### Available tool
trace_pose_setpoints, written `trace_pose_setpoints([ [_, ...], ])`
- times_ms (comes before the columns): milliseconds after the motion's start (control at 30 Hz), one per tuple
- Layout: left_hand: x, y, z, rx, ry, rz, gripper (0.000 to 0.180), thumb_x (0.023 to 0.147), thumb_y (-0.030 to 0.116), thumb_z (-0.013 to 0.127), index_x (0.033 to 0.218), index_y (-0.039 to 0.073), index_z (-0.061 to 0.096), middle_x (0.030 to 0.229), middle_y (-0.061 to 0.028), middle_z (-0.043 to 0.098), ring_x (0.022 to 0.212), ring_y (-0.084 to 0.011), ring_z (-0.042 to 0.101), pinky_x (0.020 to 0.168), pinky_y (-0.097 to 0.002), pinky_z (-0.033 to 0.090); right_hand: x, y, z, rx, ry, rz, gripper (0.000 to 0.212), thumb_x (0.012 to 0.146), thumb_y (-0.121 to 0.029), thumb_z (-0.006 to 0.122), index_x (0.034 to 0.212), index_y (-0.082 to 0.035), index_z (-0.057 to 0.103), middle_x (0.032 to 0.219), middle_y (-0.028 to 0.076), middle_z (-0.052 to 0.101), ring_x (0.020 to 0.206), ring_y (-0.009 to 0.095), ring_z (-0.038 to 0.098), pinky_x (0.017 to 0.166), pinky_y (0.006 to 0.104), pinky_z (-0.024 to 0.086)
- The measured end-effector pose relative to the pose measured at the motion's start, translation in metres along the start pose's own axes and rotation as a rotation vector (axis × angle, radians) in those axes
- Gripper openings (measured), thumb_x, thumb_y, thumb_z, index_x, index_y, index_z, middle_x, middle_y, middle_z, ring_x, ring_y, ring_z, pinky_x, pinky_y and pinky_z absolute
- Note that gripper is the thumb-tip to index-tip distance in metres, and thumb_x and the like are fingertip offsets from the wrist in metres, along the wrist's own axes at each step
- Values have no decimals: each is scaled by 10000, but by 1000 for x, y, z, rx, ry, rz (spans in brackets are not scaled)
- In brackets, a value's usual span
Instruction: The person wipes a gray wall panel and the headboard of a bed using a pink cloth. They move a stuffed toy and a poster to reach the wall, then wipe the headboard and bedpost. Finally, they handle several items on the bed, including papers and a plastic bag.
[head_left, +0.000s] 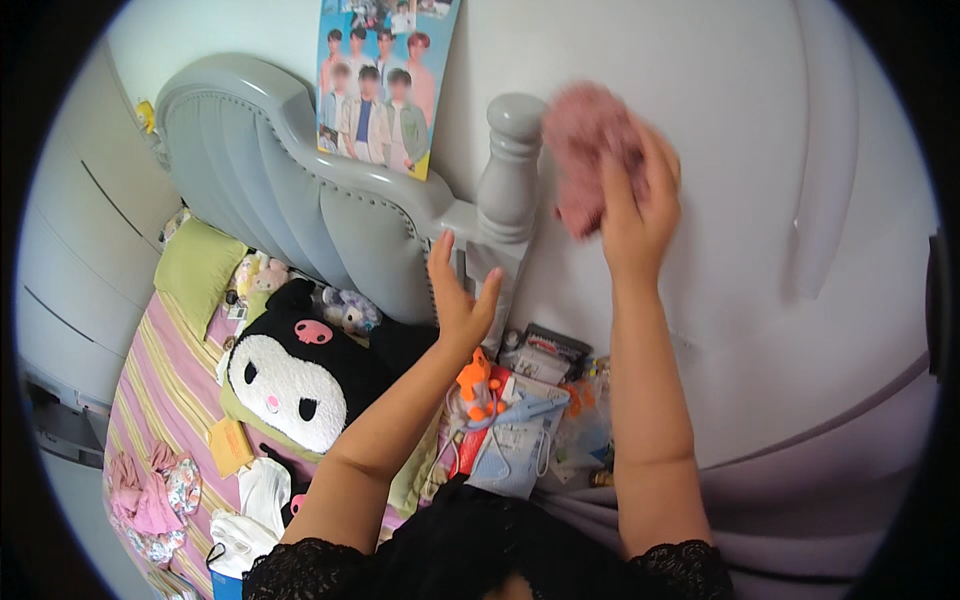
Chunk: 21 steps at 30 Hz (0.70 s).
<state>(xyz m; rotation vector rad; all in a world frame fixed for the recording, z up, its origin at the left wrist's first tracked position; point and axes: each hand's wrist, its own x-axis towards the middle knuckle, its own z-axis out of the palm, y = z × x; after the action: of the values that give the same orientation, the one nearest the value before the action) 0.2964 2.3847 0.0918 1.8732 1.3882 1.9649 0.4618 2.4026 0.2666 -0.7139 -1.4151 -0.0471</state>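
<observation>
My right hand [643, 220] is raised in front of the white wall, closed on a bunched, dusty-pink cloth [588, 135]. Folds of the cloth spread to the left of my fingers, near the top of the grey bedpost [508, 170]. Lower down, my left hand [463, 305] holds nothing, its fingers apart. It is nearest to the bedpost and the grey padded headboard [365, 240]; whether it touches either, I cannot tell.
A large black-and-white plush cushion [290, 385] and a green pillow [198, 270] lie on the striped bed. Beside the bed are an orange toy [480, 385], a pale blue cable [525, 408] and small packages. A poster [380, 100] hangs above the headboard; pink clothing [150, 500] lies at the left.
</observation>
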Motion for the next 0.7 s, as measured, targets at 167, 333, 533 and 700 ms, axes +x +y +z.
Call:
trace_pose_setpoints([
  [167,88,15,32,105,-14,123,784,738,178,778,1352,-48,347,1296,-241,441,1208,-386,424,1034,-421,333,39,3,71,-179,-389,-11,239,781,-241,686,985,-118,698,1129,78,590,1057,331,524,889,412,456],
  [333,104,10,27,73,-141,40,602,726,178,757,1212,-53,487,1154,-228,541,1115,-375,482,955,-435,381,22,-7,63,-304,-291,-473,289,662,-101,718,950,-122,703,1091,54,602,1073,304,519,882,401,457],
  [533,119,-4,30,-218,-218,116,524,715,180,758,1180,50,552,1094,-173,581,998,-343,519,881,-406,411,-13,3,35,4,-314,-323,352,601,6,684,934,-101,718,1072,76,606,1070,274,539,898,374,464],
  [700,107,11,30,-59,-76,70,649,718,317,798,1215,5,521,1061,-162,577,959,-347,512,853,-411,408,47,-26,57,-146,-237,-225,344,686,-57,718,1026,-95,693,1064,100,606,1011,272,578,881,371,478],
])
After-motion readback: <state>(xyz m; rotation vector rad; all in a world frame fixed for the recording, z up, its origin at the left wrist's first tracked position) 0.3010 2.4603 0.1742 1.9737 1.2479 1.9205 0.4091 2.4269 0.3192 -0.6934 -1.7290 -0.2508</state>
